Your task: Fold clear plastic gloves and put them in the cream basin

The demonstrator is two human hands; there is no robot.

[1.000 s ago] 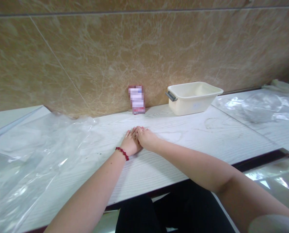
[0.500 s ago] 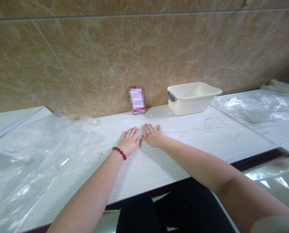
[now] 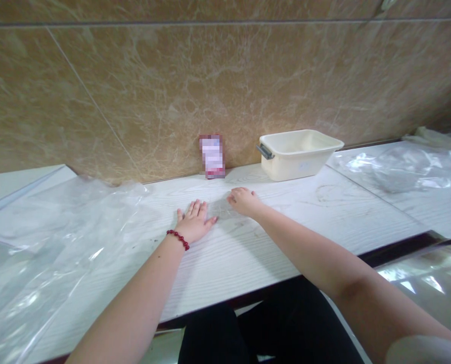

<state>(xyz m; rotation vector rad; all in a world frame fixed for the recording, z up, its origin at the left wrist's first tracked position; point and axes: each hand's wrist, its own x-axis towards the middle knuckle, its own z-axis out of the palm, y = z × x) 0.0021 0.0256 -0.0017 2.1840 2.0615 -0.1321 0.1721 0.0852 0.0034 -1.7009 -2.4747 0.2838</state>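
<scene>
In the head view, the left hand (image 3: 193,224) rests palm down on the white wood-grain tabletop (image 3: 225,273), fingers fanned wide and thumb reaching rightward. It grips nothing that shows; a red bead bracelet (image 3: 178,239) circles its wrist. The right hand (image 3: 245,200), a little farther off and to the right, sits low over the same surface with its fingers partly bent and pointing left. Its underside is hidden, so whether it touches the wood or pinches something thin I can't make out. A faint greyish patch (image 3: 225,208) lies between the hands, near the right fingertips; it could be clear film or only shadow.

The step in hand looks to be contact with the tabletop, no object being lifted. As a judgement, a firm hold on anything here would call for the left fingers to draw in.

The tabletop lies directly under the left palm and below the right hand. On its far side, a red-and-white card-like item (image 3: 213,156), blurred out, stands against the marbled wall tiles (image 3: 165,86), beyond both hands and apart from them. The cream plastic tub (image 3: 296,164) with a grey handle stands farther right, also apart from the hands. Clear plastic sheeting (image 3: 74,237) spreads to the left.
</scene>
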